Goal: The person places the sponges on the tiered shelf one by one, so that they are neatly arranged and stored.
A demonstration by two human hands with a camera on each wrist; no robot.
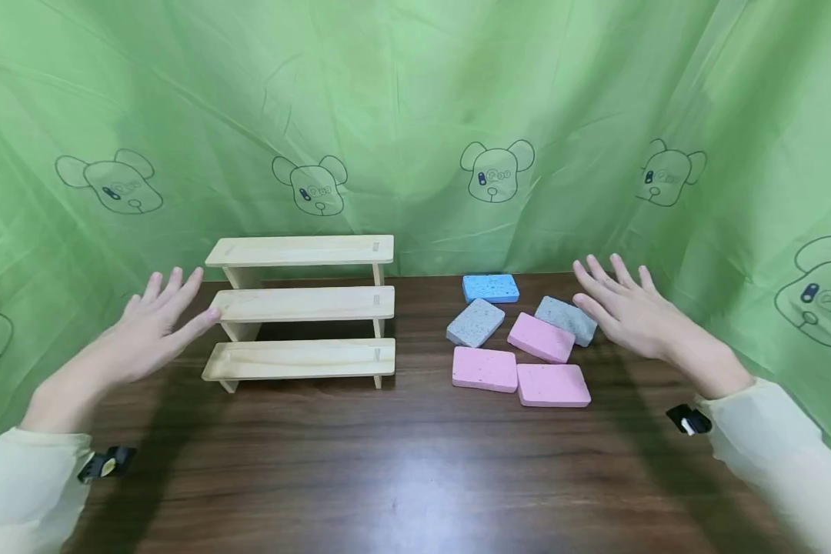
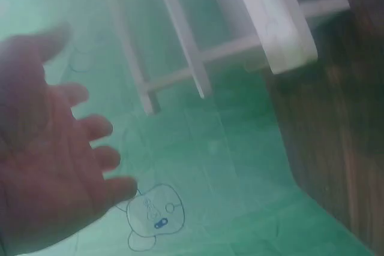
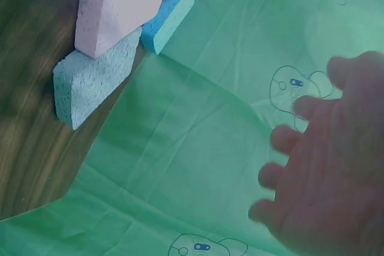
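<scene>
My left hand (image 1: pixel 148 327) hovers with spread fingers just left of a three-tier wooden shelf (image 1: pixel 301 305); it holds nothing. Over to the right, my right hand (image 1: pixel 630 312) is likewise spread and bare, beside a group of sponges. In that group lie a blue sponge (image 1: pixel 490 288) at the back, two grey-blue sponges (image 1: pixel 475 323), and three pink sponges (image 1: pixel 485 369) toward the front. One pink sponge (image 1: pixel 542 337) leans against the grey-blue sponge (image 1: pixel 568 319) nearest my right hand. The left wrist view shows the shelf (image 2: pixel 282 28) blurred, beyond the open palm.
Everything stands on a dark brown wooden table (image 1: pixel 388 477). A green curtain (image 1: pixel 415 115) printed with bear heads closes off the back and both sides. Black straps with small devices (image 1: pixel 107 463) sit at both sleeve cuffs.
</scene>
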